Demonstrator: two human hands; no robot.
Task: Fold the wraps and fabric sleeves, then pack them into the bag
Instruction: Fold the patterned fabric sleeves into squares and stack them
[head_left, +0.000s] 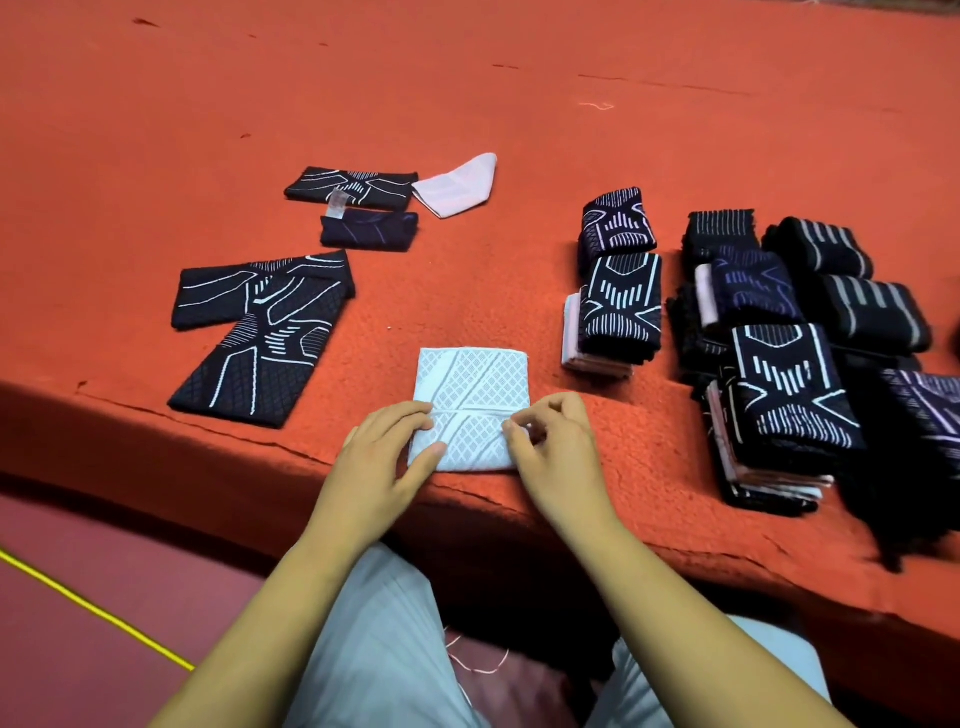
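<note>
A white knitted sleeve (470, 395) lies near the front edge of the orange table, its near half doubled over. My left hand (387, 452) rests on its left edge, thumb and fingers laid on the fabric. My right hand (553, 441) pinches the sleeve's right edge at the fold line. Unfolded black patterned sleeves (260, 332) lie to the left. Two smaller black pieces (358, 208) and a pale sleeve (457, 184) lie further back. No bag is in view.
Stacks of folded black and pink sleeves (618, 306) stand to the right, with a larger pile (779, 374) at the far right. The orange cloth-covered table (467, 78) stretches far back. My lap and a dark red floor with a yellow line lie below.
</note>
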